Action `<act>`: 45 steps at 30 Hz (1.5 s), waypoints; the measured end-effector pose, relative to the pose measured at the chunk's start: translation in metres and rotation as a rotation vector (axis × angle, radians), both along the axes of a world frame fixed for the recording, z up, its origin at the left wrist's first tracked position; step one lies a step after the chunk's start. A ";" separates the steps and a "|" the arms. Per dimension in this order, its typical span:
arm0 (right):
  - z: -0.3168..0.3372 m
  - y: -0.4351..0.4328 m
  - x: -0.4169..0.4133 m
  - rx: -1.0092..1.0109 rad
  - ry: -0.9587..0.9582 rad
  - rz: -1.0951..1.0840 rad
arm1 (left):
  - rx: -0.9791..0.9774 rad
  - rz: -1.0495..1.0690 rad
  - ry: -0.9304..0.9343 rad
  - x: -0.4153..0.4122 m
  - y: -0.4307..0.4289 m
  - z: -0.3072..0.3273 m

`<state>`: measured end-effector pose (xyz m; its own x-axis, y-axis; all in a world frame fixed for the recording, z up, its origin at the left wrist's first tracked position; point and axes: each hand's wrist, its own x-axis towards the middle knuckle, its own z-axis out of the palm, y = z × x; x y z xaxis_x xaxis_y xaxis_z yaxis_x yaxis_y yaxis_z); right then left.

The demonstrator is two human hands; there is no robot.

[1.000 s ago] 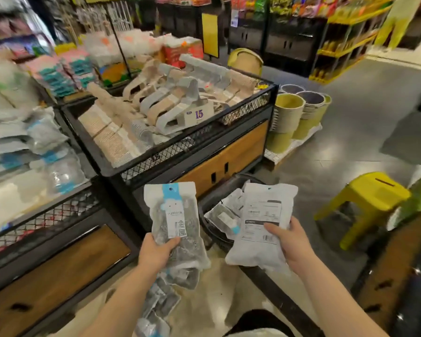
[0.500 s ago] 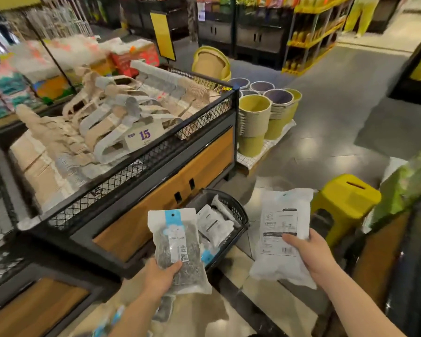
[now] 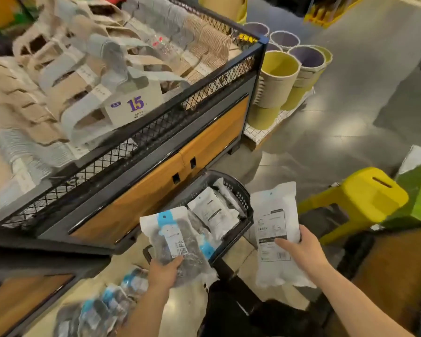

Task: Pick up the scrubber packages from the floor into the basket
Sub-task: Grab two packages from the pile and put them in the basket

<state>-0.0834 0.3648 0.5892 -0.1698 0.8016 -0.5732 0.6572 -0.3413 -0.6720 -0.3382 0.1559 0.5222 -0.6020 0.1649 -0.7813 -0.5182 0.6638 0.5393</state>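
1. Shop floor (image 3: 350,142), beside a mesh bin (image 3: 156,132).
2. Left hand (image 3: 164,271) grips a blue-labelled pack (image 3: 173,239); right hand (image 3: 301,251) grips a white pack (image 3: 275,215).
3. Over the last second both packs have neared the basket (image 3: 243,198), the left one reaching its near rim.
4. Dropping these 2 in looks next; loose packs (image 3: 112,302) remain on the floor.
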 end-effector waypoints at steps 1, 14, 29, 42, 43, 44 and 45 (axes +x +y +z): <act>-0.005 0.008 -0.009 -0.006 -0.018 0.028 | -0.007 0.014 -0.017 -0.003 0.004 -0.010; -0.238 0.093 -0.128 -0.210 -0.258 0.492 | -0.080 0.218 -0.186 -0.012 0.079 -0.180; -0.386 0.133 -0.185 0.328 -0.246 1.026 | -0.391 -0.073 0.037 0.001 0.116 -0.313; -0.398 0.134 -0.153 0.286 -0.577 1.647 | -0.581 -0.728 0.041 0.009 0.141 -0.329; -0.397 0.134 -0.152 0.294 -0.591 1.653 | -0.593 -0.765 0.059 0.008 0.136 -0.328; -0.396 0.134 -0.152 0.308 -0.599 1.655 | -0.617 -0.822 0.087 0.007 0.132 -0.328; -0.394 0.133 -0.153 0.331 -0.609 1.661 | -0.650 -0.891 0.131 0.007 0.127 -0.327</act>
<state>-0.2362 0.4979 0.1954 -0.6807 0.1133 -0.7237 0.2927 0.9477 -0.1270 -0.3316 0.2832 0.1956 -0.5565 0.1614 -0.8150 0.3205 0.9467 -0.0314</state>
